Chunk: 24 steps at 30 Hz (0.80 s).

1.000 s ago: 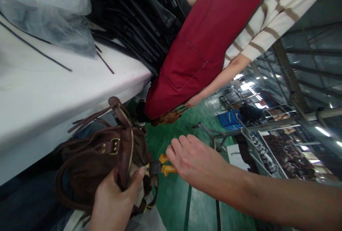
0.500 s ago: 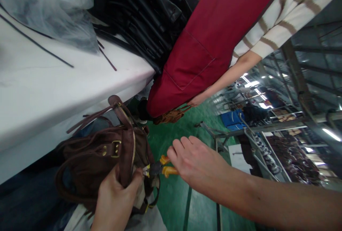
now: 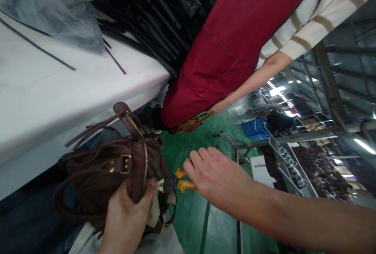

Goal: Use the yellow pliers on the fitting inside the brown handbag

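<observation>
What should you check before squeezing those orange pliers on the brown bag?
1. Left hand grips the brown bag firmly: ok.
2. Right hand holds the orange-handled pliers: ok.
3. Plier tip at the bag's zipper end: ok, it touches there.
4. Left thumb away from the tip: not ok, very close.
5. What the tip bites: cannot tell, too small.
6. Person in the red apron stands apart: ok.
</observation>
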{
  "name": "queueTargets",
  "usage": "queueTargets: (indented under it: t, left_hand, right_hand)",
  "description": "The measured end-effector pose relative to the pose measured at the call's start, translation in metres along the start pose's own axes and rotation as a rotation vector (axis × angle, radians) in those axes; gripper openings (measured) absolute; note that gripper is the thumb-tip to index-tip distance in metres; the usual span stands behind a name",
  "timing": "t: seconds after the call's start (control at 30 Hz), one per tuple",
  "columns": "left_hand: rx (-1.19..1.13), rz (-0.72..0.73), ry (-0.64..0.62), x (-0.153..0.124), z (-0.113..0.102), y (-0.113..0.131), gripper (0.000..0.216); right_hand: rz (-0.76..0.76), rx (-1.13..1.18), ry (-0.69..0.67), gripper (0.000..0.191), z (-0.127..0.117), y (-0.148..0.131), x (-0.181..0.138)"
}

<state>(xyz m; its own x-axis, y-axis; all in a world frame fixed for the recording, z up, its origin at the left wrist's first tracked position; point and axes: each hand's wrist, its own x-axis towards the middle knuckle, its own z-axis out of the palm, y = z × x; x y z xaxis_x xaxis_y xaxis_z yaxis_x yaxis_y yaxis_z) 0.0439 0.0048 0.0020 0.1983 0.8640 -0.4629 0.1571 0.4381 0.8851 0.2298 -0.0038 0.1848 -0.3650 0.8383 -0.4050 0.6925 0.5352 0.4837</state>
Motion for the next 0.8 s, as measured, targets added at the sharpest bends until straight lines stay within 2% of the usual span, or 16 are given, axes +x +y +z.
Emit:
queueTargets:
  t: [0.33,0.8]
  left_hand:
    - [-0.043,0.010,0.021,0.000,0.000,0.007,0.049]
    - [-0.047,-0.011,-0.003,0.003,-0.001,0.002,0.049]
  right_hand:
    - [-0.008,0.034,0.000,0.012,0.004,0.001,0.001]
    - [0.000,0.084,-0.021,0.017,0.012,0.003,-0.001]
